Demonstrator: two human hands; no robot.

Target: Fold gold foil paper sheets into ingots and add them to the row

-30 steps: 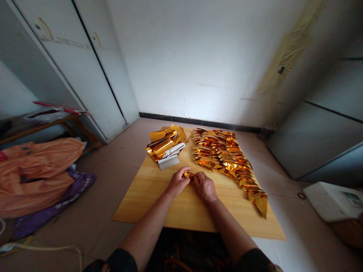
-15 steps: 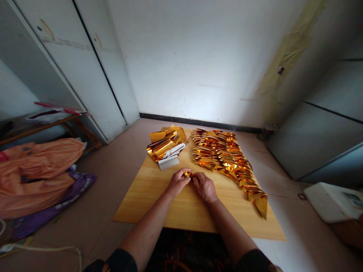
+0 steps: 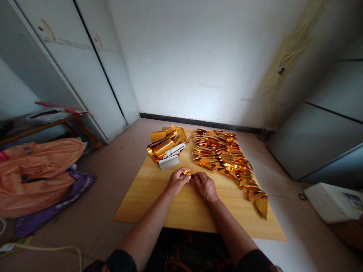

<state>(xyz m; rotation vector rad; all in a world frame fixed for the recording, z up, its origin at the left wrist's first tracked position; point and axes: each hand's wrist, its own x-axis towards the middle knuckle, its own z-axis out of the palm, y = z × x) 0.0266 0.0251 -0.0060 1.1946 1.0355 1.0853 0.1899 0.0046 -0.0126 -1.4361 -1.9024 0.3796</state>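
Between my two hands, low over the wooden board, is a small folded piece of gold foil paper [image 3: 187, 173]. My left hand [image 3: 177, 180] pinches its left end with the fingers closed. My right hand [image 3: 204, 185] is closed on its right end, where the fingers hide part of it. Beyond my left hand lies a loose pile of flat gold foil sheets [image 3: 167, 143], some with the white side up [image 3: 169, 161]. Rows of folded gold foil pieces [image 3: 218, 151] stand packed together to the right, curving down toward the board's right edge.
The wooden board [image 3: 147, 206] rests low above the tiled floor. A white wall [image 3: 193, 68] rises behind it, with a cabinet [image 3: 93, 64] at left. Orange cloth and a purple bag [image 3: 82, 185] lie on the left; a white box [image 3: 331, 202] stands on the right.
My hands have drawn slightly apart, and more of the gold foil piece shows between them. The piles have not changed.
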